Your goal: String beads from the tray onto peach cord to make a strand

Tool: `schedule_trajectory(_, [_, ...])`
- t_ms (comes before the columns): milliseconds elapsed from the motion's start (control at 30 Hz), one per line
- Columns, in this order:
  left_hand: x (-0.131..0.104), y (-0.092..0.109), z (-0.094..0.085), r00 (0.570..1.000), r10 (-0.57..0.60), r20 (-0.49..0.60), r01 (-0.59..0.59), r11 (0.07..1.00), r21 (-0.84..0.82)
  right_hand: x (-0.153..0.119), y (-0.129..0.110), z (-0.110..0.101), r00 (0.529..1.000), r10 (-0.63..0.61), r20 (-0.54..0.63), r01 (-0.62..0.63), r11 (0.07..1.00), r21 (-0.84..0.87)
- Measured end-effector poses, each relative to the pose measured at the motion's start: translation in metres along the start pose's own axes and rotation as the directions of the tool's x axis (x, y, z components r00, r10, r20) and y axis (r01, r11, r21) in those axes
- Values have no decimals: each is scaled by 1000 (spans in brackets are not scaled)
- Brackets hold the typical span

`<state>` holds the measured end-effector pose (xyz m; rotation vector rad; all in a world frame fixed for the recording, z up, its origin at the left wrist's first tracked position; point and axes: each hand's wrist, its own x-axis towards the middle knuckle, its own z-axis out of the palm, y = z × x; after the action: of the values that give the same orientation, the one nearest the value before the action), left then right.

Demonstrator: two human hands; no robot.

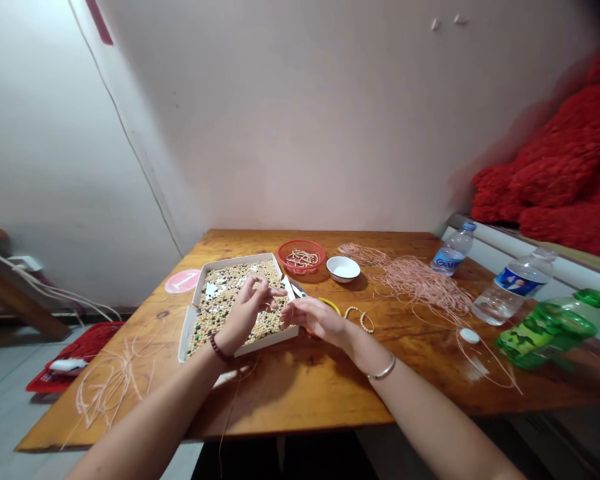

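My left hand (253, 310) hovers over a white shallow box (250, 348) filled with small beads (217, 310), mostly cream with dark, white and green ones. Its thumb and index finger are curled together, and other fingers reach to the right. My right hand (320, 319) is at the box's right edge, fingers pressed together and pointing left. Whatever either hand pinches is too small to make out. A thin thread (225, 427) hangs over the table's front edge below my left hand. Scissors (297, 289) lie partly hidden behind my right hand.
Behind are a red basket (303, 267) with beaded strands and a white bowl (343, 269). A beaded loop (365, 321) lies right of my hand. Pink cords (420, 283) spread beside several bottles (510, 287). Loose cords (113, 383) and a pink disc (182, 281) are at left.
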<state>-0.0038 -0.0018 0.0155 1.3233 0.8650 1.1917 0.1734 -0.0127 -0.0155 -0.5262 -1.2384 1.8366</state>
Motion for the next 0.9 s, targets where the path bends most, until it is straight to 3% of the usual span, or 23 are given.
schedule_trajectory(167, [-1,3,0,999,20,38,-22,999,30,3,4,-4,999,15,-52,-13,999,32])
schedule_trajectory(467, [-3,3,2,997,29,72,-40,988,151,-1,-7,-5,984,150,-95,-139,984,113])
schedule_trajectory(700, [-2,6,2,995,57,79,-75,966,246,3,-2,-13,983,127,-135,-107,983,148])
schedule_trajectory(900, [1,1,0,978,184,99,-208,875,437,6,1,-18,972,147,-185,-110,974,197])
